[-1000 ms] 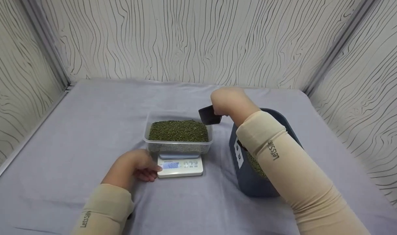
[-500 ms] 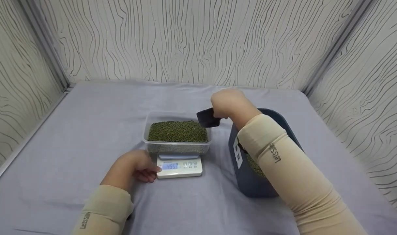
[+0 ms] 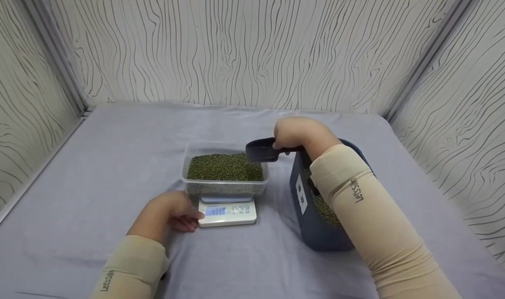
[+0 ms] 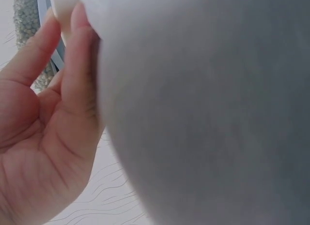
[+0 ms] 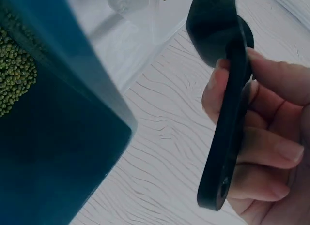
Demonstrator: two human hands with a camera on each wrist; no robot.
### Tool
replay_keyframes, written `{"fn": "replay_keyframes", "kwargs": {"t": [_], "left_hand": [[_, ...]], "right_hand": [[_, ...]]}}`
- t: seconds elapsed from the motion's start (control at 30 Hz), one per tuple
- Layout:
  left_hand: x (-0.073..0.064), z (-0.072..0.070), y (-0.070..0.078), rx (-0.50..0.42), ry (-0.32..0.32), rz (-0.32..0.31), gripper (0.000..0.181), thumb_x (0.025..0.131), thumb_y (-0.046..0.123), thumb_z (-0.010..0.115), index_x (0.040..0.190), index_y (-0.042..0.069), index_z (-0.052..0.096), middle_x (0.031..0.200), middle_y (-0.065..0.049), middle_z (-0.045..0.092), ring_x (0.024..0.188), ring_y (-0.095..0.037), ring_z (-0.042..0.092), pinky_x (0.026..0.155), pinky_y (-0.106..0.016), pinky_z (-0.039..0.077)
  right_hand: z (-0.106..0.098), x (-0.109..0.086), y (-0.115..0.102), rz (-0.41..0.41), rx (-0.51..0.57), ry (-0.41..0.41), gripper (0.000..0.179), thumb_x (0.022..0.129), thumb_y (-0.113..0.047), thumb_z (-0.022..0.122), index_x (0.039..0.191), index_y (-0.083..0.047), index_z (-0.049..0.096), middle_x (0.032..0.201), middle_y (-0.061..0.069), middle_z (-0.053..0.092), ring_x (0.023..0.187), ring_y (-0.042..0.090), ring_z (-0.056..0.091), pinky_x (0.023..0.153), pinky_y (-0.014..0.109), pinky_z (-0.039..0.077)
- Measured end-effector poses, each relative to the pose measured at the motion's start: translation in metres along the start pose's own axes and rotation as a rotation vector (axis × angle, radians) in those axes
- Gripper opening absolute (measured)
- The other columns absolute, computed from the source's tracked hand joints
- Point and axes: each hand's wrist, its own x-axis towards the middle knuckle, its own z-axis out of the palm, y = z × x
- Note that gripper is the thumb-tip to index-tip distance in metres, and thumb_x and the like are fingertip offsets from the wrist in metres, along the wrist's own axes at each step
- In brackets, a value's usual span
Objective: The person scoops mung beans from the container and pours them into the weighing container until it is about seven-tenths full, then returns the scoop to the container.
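My right hand (image 3: 298,131) grips a black scoop (image 3: 261,152) by its handle. The scoop's bowl tilts over the right end of a clear plastic container (image 3: 225,181) holding green mung beans (image 3: 221,168). In the right wrist view the fingers curl round the scoop handle (image 5: 223,133), and the part of the bowl in sight looks bare. The container sits on a white digital kitchen scale (image 3: 240,216) whose display is lit. At the scale's left edge, my left hand (image 3: 175,209) pinches its corner; thumb and fingertip meet the white casing (image 4: 62,7) in the left wrist view.
A dark blue bin (image 3: 325,238) with more mung beans (image 3: 327,214) stands to the right, partly hidden under the right forearm. A lavender cloth (image 3: 90,187) covers the table, and patterned panels (image 3: 235,54) rise behind and on both sides.
The scoop has first tipped further over the container, then turned back slightly with the right hand shifting right. The display digits have climbed. The left hand stays at the scale.
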Motion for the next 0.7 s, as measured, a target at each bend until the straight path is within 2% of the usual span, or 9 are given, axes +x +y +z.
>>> {"fn": "replay_keyframes", "kwargs": {"t": [0.23, 0.47, 0.7], "left_hand": [[0.0, 0.001, 0.0, -0.004, 0.005, 0.007, 0.017, 0.083, 0.014, 0.068, 0.075, -0.001, 0.064, 0.065, -0.006, 0.062, 0.056, -0.011, 0.061, 0.057, -0.025, 0.054], [-0.001, 0.0, 0.001, -0.003, 0.002, 0.003, 0.017, 0.082, 0.014, 0.068, 0.075, -0.001, 0.064, 0.064, -0.006, 0.062, 0.055, -0.011, 0.061, 0.057, -0.025, 0.054], [0.001, -0.001, -0.001, -0.001, 0.002, -0.002, 0.017, 0.082, 0.014, 0.068, 0.075, -0.001, 0.064, 0.064, -0.006, 0.062, 0.056, -0.011, 0.061, 0.057, -0.025, 0.054]], "right_hand": [[-0.003, -0.008, 0.022, -0.016, 0.112, -0.029, 0.024, 0.089, -0.015, 0.053, 0.065, -0.009, 0.053, 0.06, 0.0, 0.047, 0.053, 0.013, 0.043, 0.05, 0.025, 0.037], [-0.006, -0.026, 0.056, 0.032, 0.336, -0.142, 0.025, 0.09, -0.007, 0.046, 0.065, -0.009, 0.046, 0.063, 0.002, 0.052, 0.056, 0.012, 0.05, 0.052, 0.023, 0.041], [-0.011, -0.046, 0.095, 0.095, 0.369, -0.193, 0.028, 0.088, -0.009, 0.047, 0.061, -0.014, 0.043, 0.058, -0.003, 0.045, 0.051, 0.009, 0.038, 0.047, 0.021, 0.033]]}}
